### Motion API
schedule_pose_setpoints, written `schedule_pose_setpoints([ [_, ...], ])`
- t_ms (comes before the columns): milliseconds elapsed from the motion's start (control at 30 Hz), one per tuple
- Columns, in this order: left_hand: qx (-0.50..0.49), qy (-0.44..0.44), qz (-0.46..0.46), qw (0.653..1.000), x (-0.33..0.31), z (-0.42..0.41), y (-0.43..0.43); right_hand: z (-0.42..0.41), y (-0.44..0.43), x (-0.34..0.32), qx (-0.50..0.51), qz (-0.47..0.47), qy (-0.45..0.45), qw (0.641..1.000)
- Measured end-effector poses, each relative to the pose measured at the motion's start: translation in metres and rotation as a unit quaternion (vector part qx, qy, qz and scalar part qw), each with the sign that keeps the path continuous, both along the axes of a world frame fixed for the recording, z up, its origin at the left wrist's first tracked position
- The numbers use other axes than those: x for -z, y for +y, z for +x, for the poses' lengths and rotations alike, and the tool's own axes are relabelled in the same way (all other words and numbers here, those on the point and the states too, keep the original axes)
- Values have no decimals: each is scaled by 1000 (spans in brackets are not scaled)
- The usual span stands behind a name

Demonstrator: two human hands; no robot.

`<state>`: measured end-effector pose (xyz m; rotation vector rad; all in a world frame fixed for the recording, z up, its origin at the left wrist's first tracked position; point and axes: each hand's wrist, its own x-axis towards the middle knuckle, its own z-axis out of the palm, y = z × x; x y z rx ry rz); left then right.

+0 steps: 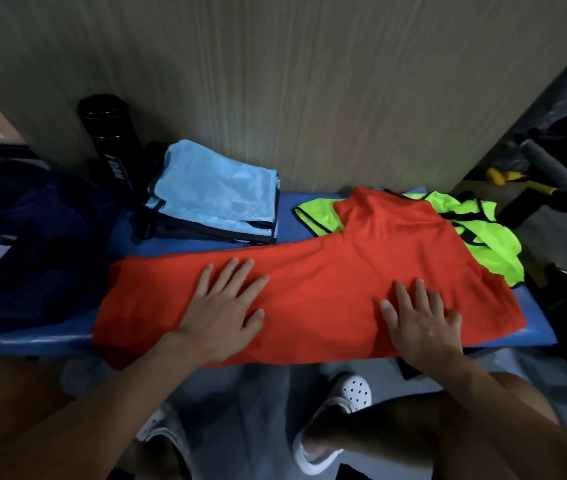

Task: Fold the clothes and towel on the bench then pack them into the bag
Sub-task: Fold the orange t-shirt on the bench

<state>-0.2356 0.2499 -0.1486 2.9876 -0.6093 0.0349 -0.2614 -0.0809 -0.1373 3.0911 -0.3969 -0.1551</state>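
Together, the left hand (226,306) and right hand (420,323) lie palm-down, fingers straight and spread, on an orange shirt (327,268) laid across the blue bench (538,327); neither grips anything. The shirt's near hem hangs over the bench's front edge beneath both wrists. Beyond the right hand, its far corner covers part of a neon-yellow vest (486,237), so the vest's shape under the overlap cannot be made out.

Past the left fingertips sits a folded stack topped by light-blue cloth (212,199). The darker layers beneath are too dim to tell apart. A black bottle (112,147) stands just outside that stack, against the panelled wall. Farther out from the left hand, a dark blue bundle (32,237) slumps over the bench end, and in the gloom it cannot be told whether this is the bag.

Bare bench shows as a strip between the left fingertips and the folded stack, and at the corner outside the right hand, where the seat ends. Past that end, a grey padded bar (552,168) and yellow gear sit in shadow. White clogs (351,393) show on the floor below the forearms.
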Motion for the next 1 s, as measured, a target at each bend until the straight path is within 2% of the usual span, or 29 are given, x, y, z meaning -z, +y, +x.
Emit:
schedule_pose_setpoints([
  [100, 55, -20, -28, 998, -8, 9, -33, 6, -15, -6, -4, 3, -31, 999],
  [267, 111, -4, 13, 994, 11, 10, -61, -15, -46, 7, 13, -20, 31, 999],
  [367, 122, -22, 8, 992, 12, 11, -61, -23, -50, -2, 7, -38, 13, 999],
  [567, 149, -5, 9, 989, 7, 24, -84, -23, -61, 2, -36, -46, -24, 998],
  [667, 160, -31, 6, 987, -4, 33, -88, -10, -65, -11, -30, -47, -46, 997],
  [833, 114, -77, -133, 982, -35, 84, -144, 55, -73, -30, 1, 34, -153, 988],
  [1000, -12, 41, -283, 958, -45, 160, -195, 131, -77, -42, 15, 154, -208, 966],
])
